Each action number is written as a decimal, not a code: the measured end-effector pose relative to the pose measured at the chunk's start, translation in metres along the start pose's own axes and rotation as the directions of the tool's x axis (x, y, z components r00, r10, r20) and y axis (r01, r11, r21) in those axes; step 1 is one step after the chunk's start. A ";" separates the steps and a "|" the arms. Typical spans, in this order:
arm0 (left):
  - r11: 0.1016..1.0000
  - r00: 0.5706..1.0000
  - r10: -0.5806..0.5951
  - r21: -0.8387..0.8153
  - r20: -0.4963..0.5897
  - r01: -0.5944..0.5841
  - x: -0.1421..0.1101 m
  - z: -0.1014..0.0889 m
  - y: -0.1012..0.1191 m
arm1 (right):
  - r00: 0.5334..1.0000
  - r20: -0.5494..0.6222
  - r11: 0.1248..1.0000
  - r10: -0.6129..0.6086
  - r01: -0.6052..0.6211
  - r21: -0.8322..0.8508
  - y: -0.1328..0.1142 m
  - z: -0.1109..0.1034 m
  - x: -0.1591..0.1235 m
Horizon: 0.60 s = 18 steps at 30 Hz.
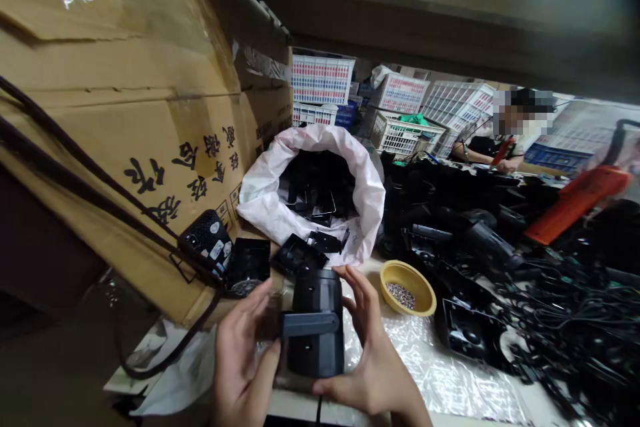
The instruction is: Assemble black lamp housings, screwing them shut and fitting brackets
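Brown cardboard (125,73) stands left of a white sack (317,138); nearer me, my right hand (374,363) and left hand (243,350) flank the black housing (315,325), the right pinching its side, the left curved, whether pressing I cannot tell; near my right hand, a yellow bowl (417,278) of metal bits (401,295)

Left hand (237,353), right hand (375,363): both bare, fingers (369,297) slender; right wrist (406,405) uncovered to lower edge of view.

I see passing room above the plastic sheet (445,380), near right; a carton (100,120) blocks left, 1 sack (260,193) far, cables (565,317) right.
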<state>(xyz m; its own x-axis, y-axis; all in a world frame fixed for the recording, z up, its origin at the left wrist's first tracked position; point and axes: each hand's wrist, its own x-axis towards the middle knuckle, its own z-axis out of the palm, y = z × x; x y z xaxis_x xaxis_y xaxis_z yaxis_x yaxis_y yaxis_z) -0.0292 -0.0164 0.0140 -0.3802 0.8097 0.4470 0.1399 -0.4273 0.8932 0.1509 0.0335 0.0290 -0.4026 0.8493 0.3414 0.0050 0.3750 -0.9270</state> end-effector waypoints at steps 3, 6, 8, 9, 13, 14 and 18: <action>0.926 0.966 0.186 0.298 0.179 -0.234 0.006 -0.001 0.024 | 0.997 0.054 0.993 0.048 -0.041 -0.115 -0.011 -0.003 0.001; 0.770 0.890 0.247 0.480 0.384 -0.420 0.016 -0.003 0.026 | 0.985 0.146 0.980 0.097 -0.068 -0.187 -0.014 0.003 0.005; 0.751 0.887 0.192 0.519 0.420 -0.408 0.022 -0.004 0.019 | 0.978 0.173 0.973 0.120 -0.081 -0.218 -0.013 0.007 0.008; 0.759 0.895 0.151 0.531 0.420 -0.377 0.024 -0.005 0.015 | 0.976 0.180 0.969 0.124 -0.081 -0.232 -0.013 0.008 0.009; 0.796 0.903 0.004 0.546 0.431 -0.264 0.031 -0.007 0.011 | 0.964 0.243 0.966 0.111 -0.047 -0.253 -0.019 -0.009 0.012; 0.803 0.901 -0.023 0.545 0.433 -0.242 0.032 -0.007 0.012 | 0.972 0.202 0.957 0.119 -0.057 -0.285 -0.022 -0.020 0.013; 0.827 0.895 -0.086 0.532 0.438 -0.182 0.035 -0.007 0.017 | 0.916 -0.224 0.627 0.332 -0.392 -0.673 -0.028 -0.073 0.026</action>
<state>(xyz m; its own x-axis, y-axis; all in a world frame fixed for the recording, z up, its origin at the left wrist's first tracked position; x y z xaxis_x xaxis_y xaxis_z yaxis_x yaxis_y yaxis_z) -0.0469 0.0019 0.0445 0.0483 0.9373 0.3451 0.6714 -0.2863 0.6835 0.2076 0.0720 0.0750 -0.1620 0.9860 0.0393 0.7767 0.1520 -0.6112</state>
